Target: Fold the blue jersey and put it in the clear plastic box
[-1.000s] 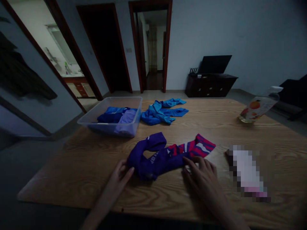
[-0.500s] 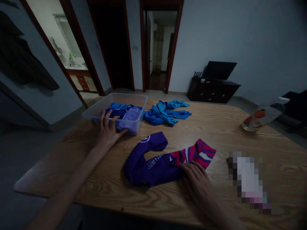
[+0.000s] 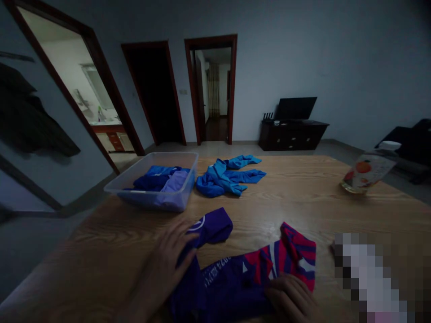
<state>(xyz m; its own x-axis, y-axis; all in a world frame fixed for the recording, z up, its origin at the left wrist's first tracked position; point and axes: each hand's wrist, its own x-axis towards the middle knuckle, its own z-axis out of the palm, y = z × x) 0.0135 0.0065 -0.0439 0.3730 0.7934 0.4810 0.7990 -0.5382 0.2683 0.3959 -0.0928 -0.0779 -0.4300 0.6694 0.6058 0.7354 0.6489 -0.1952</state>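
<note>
A purple garment with a red-striped end [image 3: 235,273] lies on the wooden table [image 3: 303,197] close to me. My left hand [image 3: 168,255] rests flat on its left part, fingers stretched out. My right hand [image 3: 291,300] presses on its lower right edge near the striped end, fingers curled down on the cloth. A clear plastic bin [image 3: 153,181] with folded blue and lilac clothes stands at the back left. A crumpled blue garment [image 3: 225,176] lies beside the bin.
A bottle with an orange fruit label [image 3: 365,172] stands at the table's right. A blurred-out object [image 3: 370,278] lies near the right front. Beyond the table are doorways, a dark cabinet with a screen [image 3: 294,128] and a dark sofa.
My left hand has come back from the bin's front wall onto the purple garment. The view has shifted, so the garment sits lower and nearer. My right hand stays on the cloth.
</note>
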